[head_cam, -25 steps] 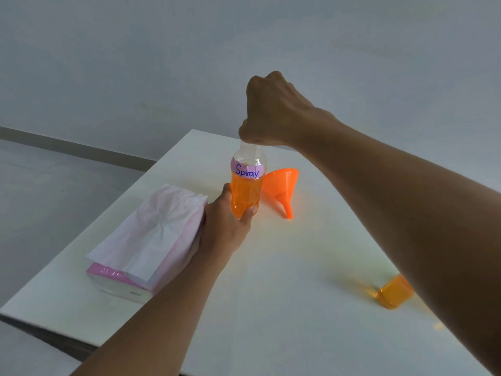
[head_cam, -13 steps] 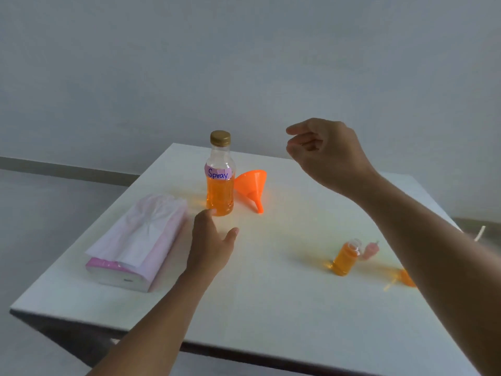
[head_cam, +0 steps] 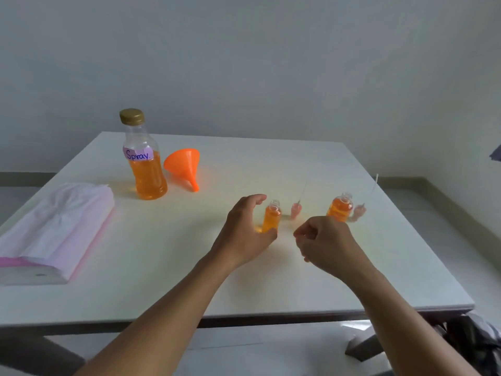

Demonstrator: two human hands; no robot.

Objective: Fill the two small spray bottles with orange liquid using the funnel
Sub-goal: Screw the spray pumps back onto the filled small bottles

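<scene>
Two small uncapped spray bottles stand on the white table (head_cam: 162,267), both holding orange liquid: one in the middle (head_cam: 272,217), one further right (head_cam: 340,207). A pink spray head with its tube lies beside each, the first (head_cam: 295,210) between the bottles and the second (head_cam: 359,211) at the right. My left hand (head_cam: 244,229) curves around the middle bottle, fingers apart, thumb at its base. My right hand (head_cam: 328,245) hovers just right of it, fingers curled on nothing. The orange funnel (head_cam: 184,165) lies on its side by the large capped bottle labelled "Spray" (head_cam: 147,172), far left.
A pink and white tissue pack (head_cam: 54,229) lies along the table's left side. The table's front edge runs just below my forearms. A dark bag (head_cam: 477,340) sits on the floor at the lower right. A wall stands close behind the table.
My left hand let go of the large bottle and my right hand left its gold cap. Both hands moved right and down to the small bottles, and the view turned with them.
</scene>
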